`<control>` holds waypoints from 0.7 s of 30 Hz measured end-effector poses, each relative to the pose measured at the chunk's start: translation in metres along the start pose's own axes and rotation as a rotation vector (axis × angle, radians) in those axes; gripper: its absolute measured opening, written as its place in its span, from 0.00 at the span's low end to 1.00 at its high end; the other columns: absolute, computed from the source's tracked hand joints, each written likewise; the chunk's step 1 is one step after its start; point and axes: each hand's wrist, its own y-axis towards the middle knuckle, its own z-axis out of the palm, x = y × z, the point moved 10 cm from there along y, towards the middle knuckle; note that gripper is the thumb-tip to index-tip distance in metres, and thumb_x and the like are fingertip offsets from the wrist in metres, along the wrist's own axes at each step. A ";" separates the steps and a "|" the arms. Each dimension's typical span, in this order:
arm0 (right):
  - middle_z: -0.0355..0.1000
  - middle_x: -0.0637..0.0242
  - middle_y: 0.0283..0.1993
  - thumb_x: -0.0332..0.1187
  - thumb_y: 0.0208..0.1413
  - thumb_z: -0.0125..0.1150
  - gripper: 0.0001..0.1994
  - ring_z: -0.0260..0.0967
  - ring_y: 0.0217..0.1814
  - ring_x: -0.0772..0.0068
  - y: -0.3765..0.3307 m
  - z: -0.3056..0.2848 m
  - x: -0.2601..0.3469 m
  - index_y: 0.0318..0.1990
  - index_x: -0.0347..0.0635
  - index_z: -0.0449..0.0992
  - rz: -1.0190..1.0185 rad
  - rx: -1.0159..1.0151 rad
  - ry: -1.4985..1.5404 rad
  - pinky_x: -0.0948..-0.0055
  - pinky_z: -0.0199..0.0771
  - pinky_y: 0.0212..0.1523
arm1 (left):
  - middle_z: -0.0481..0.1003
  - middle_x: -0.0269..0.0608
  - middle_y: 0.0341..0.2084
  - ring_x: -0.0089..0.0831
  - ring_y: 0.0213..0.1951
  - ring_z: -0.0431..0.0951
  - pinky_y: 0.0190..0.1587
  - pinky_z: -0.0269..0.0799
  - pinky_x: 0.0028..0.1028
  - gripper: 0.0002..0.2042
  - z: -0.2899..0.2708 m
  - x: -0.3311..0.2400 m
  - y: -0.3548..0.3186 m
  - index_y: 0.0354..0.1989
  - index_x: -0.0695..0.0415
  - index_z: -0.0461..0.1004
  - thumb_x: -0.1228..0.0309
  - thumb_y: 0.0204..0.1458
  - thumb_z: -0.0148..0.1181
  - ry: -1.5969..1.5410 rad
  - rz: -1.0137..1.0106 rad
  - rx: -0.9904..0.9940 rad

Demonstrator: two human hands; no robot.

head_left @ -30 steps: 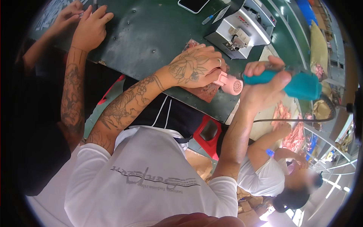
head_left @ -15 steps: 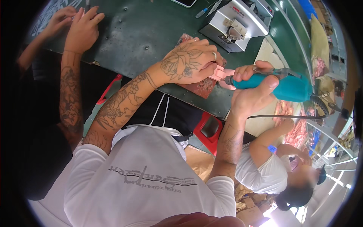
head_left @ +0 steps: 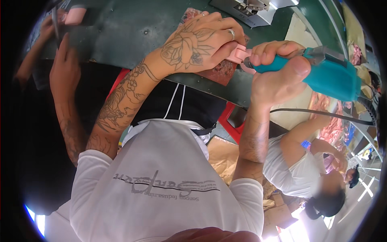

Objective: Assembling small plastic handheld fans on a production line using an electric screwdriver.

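My left hand point(head_left: 197, 44), tattooed and with a ring, presses a small pink plastic part point(head_left: 238, 53) onto a brown pad point(head_left: 219, 70) at the edge of the green table point(head_left: 121, 32). My right hand point(head_left: 278, 74) grips a teal corded power tool point(head_left: 330, 74) held level. Its dark tip touches the pink part just right of my left fingers. Most of the part is hidden under my fingers.
A grey machine point(head_left: 250, 10) stands on the table behind my hands. Another person's hand point(head_left: 64, 64) works at the left, near a pink piece point(head_left: 74, 16). A red stool point(head_left: 231, 119) is under the table. Someone in white point(head_left: 298, 169) bends at the lower right. The tool's cable point(head_left: 322, 113) trails right.
My right hand has brought the teal tool leftward until its tip meets the pink part. My left hand has kept hold of the part on the pad.
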 end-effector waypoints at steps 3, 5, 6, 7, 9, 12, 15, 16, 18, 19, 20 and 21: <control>0.69 0.61 0.22 0.45 0.65 0.64 0.21 0.67 0.21 0.71 0.000 0.009 0.009 0.36 0.32 0.71 -0.005 0.002 -0.058 0.70 0.71 0.25 | 0.78 0.31 0.50 0.39 0.47 0.76 0.55 0.70 0.39 0.10 -0.009 -0.004 -0.002 0.47 0.51 0.80 0.68 0.60 0.59 0.044 0.021 -0.012; 0.64 0.59 0.21 0.58 0.67 0.55 0.29 0.65 0.22 0.64 0.001 0.008 0.005 0.35 0.35 0.67 0.111 -0.069 -0.305 0.65 0.69 0.26 | 0.78 0.32 0.50 0.39 0.48 0.76 0.54 0.70 0.38 0.10 -0.008 -0.003 -0.004 0.47 0.52 0.80 0.66 0.61 0.59 0.095 0.060 -0.008; 0.63 0.61 0.21 0.58 0.70 0.50 0.29 0.62 0.21 0.66 0.002 0.001 0.006 0.39 0.34 0.68 0.227 -0.146 -0.292 0.67 0.67 0.25 | 0.78 0.34 0.50 0.39 0.49 0.76 0.54 0.71 0.38 0.13 -0.004 -0.008 -0.007 0.47 0.52 0.80 0.60 0.59 0.64 0.193 0.096 0.013; 0.64 0.63 0.20 0.59 0.70 0.48 0.29 0.63 0.21 0.68 0.010 -0.015 0.013 0.40 0.35 0.70 0.210 -0.223 -0.116 0.68 0.67 0.25 | 0.77 0.34 0.49 0.39 0.49 0.75 0.54 0.71 0.38 0.15 -0.004 -0.018 -0.007 0.47 0.51 0.80 0.57 0.57 0.65 0.224 0.148 -0.009; 0.61 0.64 0.19 0.67 0.69 0.41 0.34 0.60 0.20 0.68 0.033 -0.051 0.037 0.44 0.37 0.69 0.045 -0.380 -0.072 0.68 0.65 0.23 | 0.76 0.34 0.45 0.39 0.48 0.75 0.52 0.73 0.36 0.19 -0.006 -0.035 -0.017 0.47 0.49 0.80 0.52 0.51 0.70 0.266 0.206 -0.033; 0.63 0.63 0.20 0.68 0.67 0.43 0.35 0.64 0.22 0.66 0.060 -0.086 0.069 0.43 0.36 0.68 -0.247 -0.469 -0.103 0.68 0.67 0.24 | 0.74 0.35 0.40 0.37 0.46 0.75 0.45 0.75 0.33 0.20 -0.006 -0.054 -0.028 0.47 0.49 0.79 0.55 0.49 0.72 0.263 0.188 -0.008; 0.68 0.62 0.22 0.59 0.70 0.47 0.30 0.70 0.24 0.67 0.073 -0.090 0.055 0.44 0.32 0.70 -0.294 -0.568 -0.335 0.69 0.71 0.27 | 0.74 0.35 0.40 0.37 0.44 0.76 0.45 0.75 0.34 0.20 -0.003 -0.045 -0.037 0.45 0.52 0.79 0.55 0.48 0.73 0.272 0.132 -0.016; 0.68 0.62 0.22 0.59 0.70 0.47 0.30 0.70 0.24 0.67 0.076 -0.090 0.035 0.44 0.32 0.70 -0.284 -0.560 -0.296 0.69 0.71 0.27 | 0.74 0.35 0.40 0.37 0.44 0.76 0.45 0.75 0.34 0.20 -0.006 -0.041 -0.041 0.45 0.52 0.79 0.55 0.48 0.73 0.309 0.116 -0.017; 0.68 0.62 0.23 0.49 0.71 0.50 0.24 0.68 0.23 0.68 0.084 -0.106 0.026 0.44 0.29 0.70 -0.238 -0.550 -0.465 0.70 0.70 0.27 | 0.71 0.34 0.37 0.35 0.45 0.74 0.44 0.76 0.37 0.19 -0.011 -0.040 -0.034 0.39 0.54 0.78 0.54 0.48 0.73 0.254 0.073 -0.055; 0.69 0.62 0.23 0.47 0.70 0.52 0.23 0.68 0.23 0.70 0.083 -0.114 0.005 0.44 0.29 0.73 -0.184 -0.560 -0.480 0.72 0.69 0.26 | 0.73 0.39 0.35 0.38 0.40 0.77 0.41 0.77 0.37 0.19 -0.021 -0.033 -0.035 0.39 0.55 0.77 0.53 0.51 0.72 0.185 0.075 -0.152; 0.70 0.63 0.23 0.46 0.70 0.53 0.21 0.68 0.23 0.72 0.080 -0.121 -0.009 0.45 0.30 0.75 -0.135 -0.574 -0.504 0.74 0.68 0.25 | 0.74 0.42 0.33 0.40 0.38 0.78 0.41 0.77 0.35 0.18 -0.031 -0.019 -0.033 0.40 0.56 0.77 0.55 0.54 0.71 0.010 -0.083 -0.167; 0.71 0.65 0.23 0.44 0.69 0.55 0.19 0.68 0.23 0.75 0.077 -0.129 -0.017 0.44 0.33 0.79 -0.092 -0.587 -0.608 0.76 0.66 0.24 | 0.75 0.46 0.31 0.42 0.36 0.79 0.40 0.76 0.34 0.17 -0.037 -0.006 -0.032 0.41 0.58 0.77 0.56 0.56 0.69 -0.165 -0.241 -0.186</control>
